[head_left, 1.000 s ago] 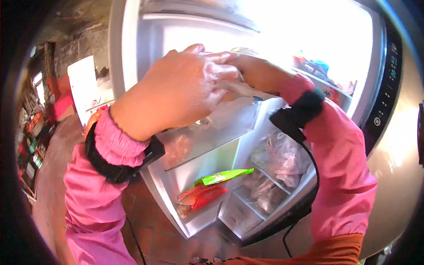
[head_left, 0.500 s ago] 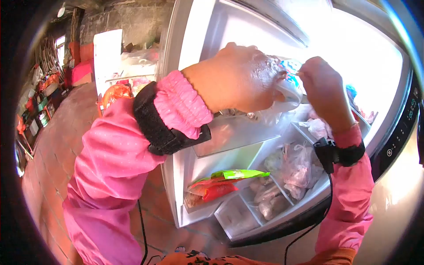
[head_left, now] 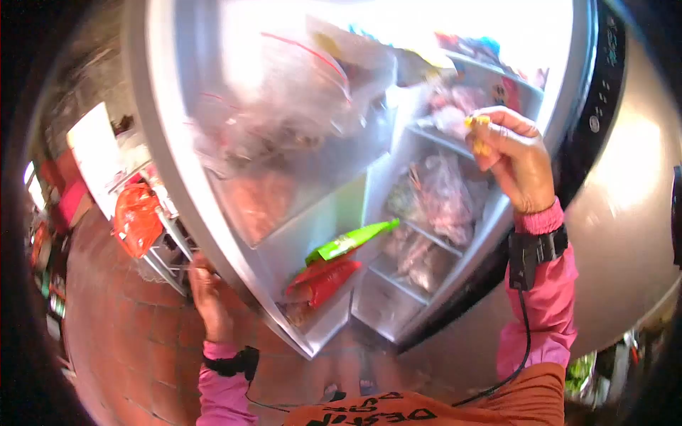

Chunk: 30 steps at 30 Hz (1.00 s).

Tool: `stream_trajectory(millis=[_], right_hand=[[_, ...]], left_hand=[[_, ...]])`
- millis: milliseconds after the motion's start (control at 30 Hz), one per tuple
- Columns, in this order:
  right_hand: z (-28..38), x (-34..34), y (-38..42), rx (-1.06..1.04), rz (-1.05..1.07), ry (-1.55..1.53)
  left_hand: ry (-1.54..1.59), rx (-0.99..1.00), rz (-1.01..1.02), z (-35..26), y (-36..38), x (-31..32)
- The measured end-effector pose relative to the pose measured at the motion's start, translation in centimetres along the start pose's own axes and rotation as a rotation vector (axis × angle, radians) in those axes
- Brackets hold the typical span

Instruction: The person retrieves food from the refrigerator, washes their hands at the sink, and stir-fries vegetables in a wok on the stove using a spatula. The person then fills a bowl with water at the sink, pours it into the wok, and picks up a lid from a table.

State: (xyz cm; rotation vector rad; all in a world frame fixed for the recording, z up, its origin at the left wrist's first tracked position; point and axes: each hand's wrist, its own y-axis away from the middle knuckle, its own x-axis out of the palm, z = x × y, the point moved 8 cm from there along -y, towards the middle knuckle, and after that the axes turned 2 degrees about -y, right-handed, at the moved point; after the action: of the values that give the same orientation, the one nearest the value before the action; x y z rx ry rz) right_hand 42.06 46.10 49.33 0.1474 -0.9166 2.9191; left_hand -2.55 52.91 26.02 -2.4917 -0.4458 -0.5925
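Looks to me like the step in hand is just handling a small yellow item (head_left: 477, 121) at the open fridge (head_left: 167, 106), so the next move probably calls for a firm fingertip pinch and some clearance from the clear bagged food (head_left: 449, 202) in the door bins, around 8 o'clock from the right hand (head_left: 522, 153). That hand's pinching the yellow thing (too blurry to ID) at its 10–11 o'clock; left hand (head_left: 207, 295) is way off toward 8 o'clock of the view, beside the fridge's edge, can't tell if it's gripping.
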Motion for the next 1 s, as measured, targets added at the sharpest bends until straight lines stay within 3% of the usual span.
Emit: stream_trajectory(millis=[67, 100, 133, 233, 333, 433, 567, 633, 667, 733, 800, 867, 933, 1000], right_hand=[[-3.4, -1.6, 4.1, 0.129, -0.081, -0.01], [-4.8, -2.2, 6.3, 0.19, -0.121, -0.006], [-6.2, -2.8, 8.5, 0.236, -0.147, 0.023], [-10.9, -4.1, 16.5, 0.448, -0.27, 0.092], [-13.6, -5.3, 24.6, 0.596, -0.316, 0.133], [-13.9, -7.8, 33.0, 0.685, -0.481, 0.025], [-11.2, -11.0, 42.7, 0.727, -0.637, 0.008], [-8.3, -12.4, 48.6, 0.739, -0.731, -0.014], [-6.7, -13.1, 51.1, 0.729, -0.754, -0.024], [-2.9, -14.4, 56.3, 0.731, -0.845, -0.038], [0.1, -15.4, 62.8, 0.685, -0.958, -0.067], [3.2, -15.9, 68.2, 0.643, -1.022, -0.048], [5.2, -15.9, 72.9, 0.623, -1.103, -0.026], [5.9, -18.3, 77.3, 0.599, -1.158, 0.1]], left_hand=[[0.015, -0.327, 0.2, 8.5, 1.6, -3.3], [0.006, -0.365, 0.228, 8.5, 2.2, -2.3], [-0.174, -0.159, 0.334, 5.8, 2.6, -0.1], [-0.074, -0.304, 0.369, 7.7, 3.5, -2.1], [-0.304, -0.217, 0.376, 9.2, 3.7, -5.7], [-0.37, -0.348, 0.264, 8.8, 7.2, -8.3], [-0.817, 0.333, 0.521, 5.0, 13.7, -4.4], [-0.844, 0.506, 0.662, 4.2, 19.2, 1.0], [-0.679, 0.217, 0.57, 3.5, 21.1, 3.3], [-0.518, -0.094, 0.545, 5.9, 25.7, 4.4], [-0.448, -0.495, 0.835, 11.8, 32.6, 3.5], [-0.32, -0.881, 1.13, 11.8, 44.9, 7.3], [-0.012, -1.767, 1.091, 11.0, 59.6, 10.2], [-0.16, -1.891, 1.399, 6.5, 72.5, 15.1]])
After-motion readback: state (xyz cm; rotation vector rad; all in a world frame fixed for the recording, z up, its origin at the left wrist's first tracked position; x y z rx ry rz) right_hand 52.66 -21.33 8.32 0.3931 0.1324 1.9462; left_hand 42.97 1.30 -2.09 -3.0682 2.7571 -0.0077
